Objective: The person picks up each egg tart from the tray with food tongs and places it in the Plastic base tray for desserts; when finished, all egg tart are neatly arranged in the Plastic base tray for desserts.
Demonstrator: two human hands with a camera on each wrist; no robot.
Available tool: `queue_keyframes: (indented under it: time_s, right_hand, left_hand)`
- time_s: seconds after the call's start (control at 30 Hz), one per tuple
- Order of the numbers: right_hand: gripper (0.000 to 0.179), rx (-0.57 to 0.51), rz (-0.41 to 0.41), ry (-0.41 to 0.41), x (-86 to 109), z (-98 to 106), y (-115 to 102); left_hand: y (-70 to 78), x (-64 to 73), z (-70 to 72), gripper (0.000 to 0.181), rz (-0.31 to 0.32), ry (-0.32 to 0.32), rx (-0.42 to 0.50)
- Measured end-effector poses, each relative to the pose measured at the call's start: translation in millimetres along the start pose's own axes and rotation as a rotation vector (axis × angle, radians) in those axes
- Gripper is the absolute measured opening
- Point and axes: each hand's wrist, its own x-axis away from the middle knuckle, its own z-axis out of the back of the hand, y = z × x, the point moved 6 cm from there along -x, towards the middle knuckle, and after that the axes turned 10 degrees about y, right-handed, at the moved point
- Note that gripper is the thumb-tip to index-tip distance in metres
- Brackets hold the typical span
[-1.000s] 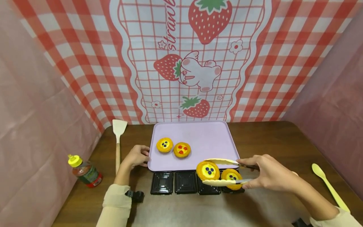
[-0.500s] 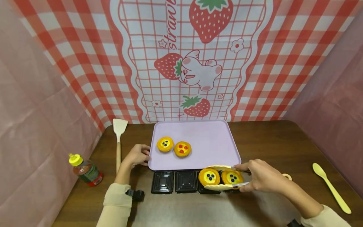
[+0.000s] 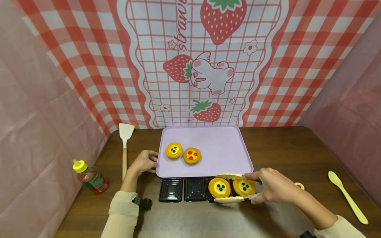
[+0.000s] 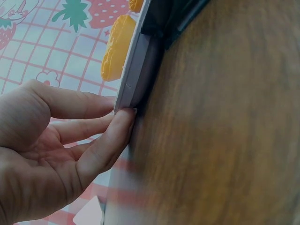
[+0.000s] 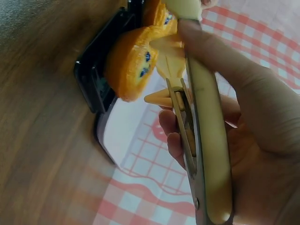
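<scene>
My left hand [image 3: 146, 161] pinches the left edge of the lilac tray [image 3: 217, 145] between thumb and fingers, seen close in the left wrist view. My right hand [image 3: 274, 185] grips a pair of cream-tipped tongs [image 3: 230, 199]. Their arms stand apart on either side of an egg tart with blue berries [image 3: 220, 188], which sits in the third black square container from the left. Beside it, another blue-berry tart [image 3: 244, 187] fills the rightmost container, partly behind the tongs in the right wrist view. On the tray lie a blue-dotted tart [image 3: 173, 150] and a red-topped tart [image 3: 191, 155].
Two black containers [image 3: 194, 189] at the left of the row hold nothing. A spatula [image 3: 124, 148] and a yellow-capped sauce bottle [image 3: 90, 178] are on the left. A yellow spoon [image 3: 348, 196] lies far right. A checked cloth [image 3: 104, 66] hangs behind.
My right hand has lowered the tongs and the tart into the third container. The tongs' arms have since spread slightly from the tart. My left hand has stayed at the tray's edge.
</scene>
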Motion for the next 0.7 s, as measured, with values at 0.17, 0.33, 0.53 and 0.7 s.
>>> queue_keyframes:
  time_s: [0.17,0.33,0.53,0.7]
  right_hand:
    - [0.091,-0.022,-0.022,0.047,3.7,9.8,-4.1]
    - [0.094,-0.048,-0.031,0.128,6.7,20.9,-5.8]
    - [0.093,-0.031,-0.014,0.187,5.9,28.4,-5.6]
    - [0.093,-0.017,-0.026,0.227,1.4,35.3,-5.0]
  left_hand:
    - [0.1,-0.4,0.2,0.047,0.0,0.001,0.004]
    - [1.2,-0.2,0.6,0.047,0.005,0.006,-0.004]
    - [0.4,-0.2,0.8,0.047,0.006,0.01,-0.004]
    - [-0.1,-0.2,0.7,0.047,0.001,0.011,-0.006]
